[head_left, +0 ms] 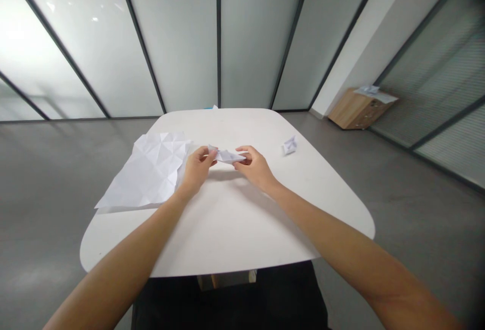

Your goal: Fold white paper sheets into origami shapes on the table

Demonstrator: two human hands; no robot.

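While looking down from the head camera, can see a folded paper [227, 156] held up just above the middle of a white table [227, 229]. Pinched at its left tip by the left hand [196, 168], thumb and fingers closed tight on it. Pinched at its right tip by the right hand [255, 166], fingers closed on it too. Both hands close together, only the paper between them. Just left of the left hand, touching or almost touching it, a big creased sheet [151, 171] lying flat, with its near corner right at the table's left edge. Off to the right, well apart from the right hand, a little folded piece [290, 145] near the table's right edge. Lots of bare white table from the hands to the near round edge, and more bare table behind them up to the far edge. Wide open grey floor [45, 178] on both sides. Far off on the right, a wooden cabinet [356, 108] by the wall. Behind the table, tall glass walls [182, 42] with dark frames
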